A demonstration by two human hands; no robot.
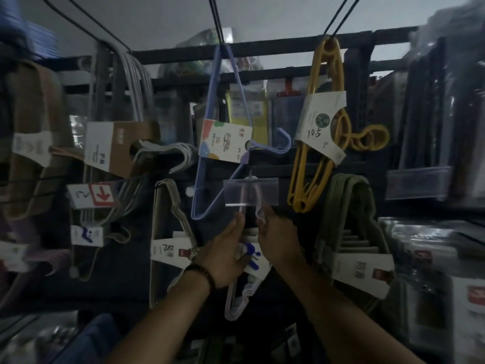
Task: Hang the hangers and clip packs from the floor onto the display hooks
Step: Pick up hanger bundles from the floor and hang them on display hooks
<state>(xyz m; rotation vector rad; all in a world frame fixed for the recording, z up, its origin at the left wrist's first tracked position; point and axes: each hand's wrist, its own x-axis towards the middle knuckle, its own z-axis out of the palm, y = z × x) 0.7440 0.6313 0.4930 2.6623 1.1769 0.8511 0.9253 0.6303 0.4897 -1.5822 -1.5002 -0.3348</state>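
A pack of pale pink hangers with a white card bearing a blue figure hangs between my hands, below a display hook that carries a clear price-tag holder. My left hand grips the pack's left side, fingers reaching up along a hanger arm. My right hand pinches the pack's pale hook end just under the tag holder. Whether the pack's hook end sits on the display hook is unclear in the blur.
Packs hang all around: blue hangers, yellow hangers, white hangers on the left, beige hangers, green hangers. Black shelf rails run across the top. Bagged goods fill the right shelves.
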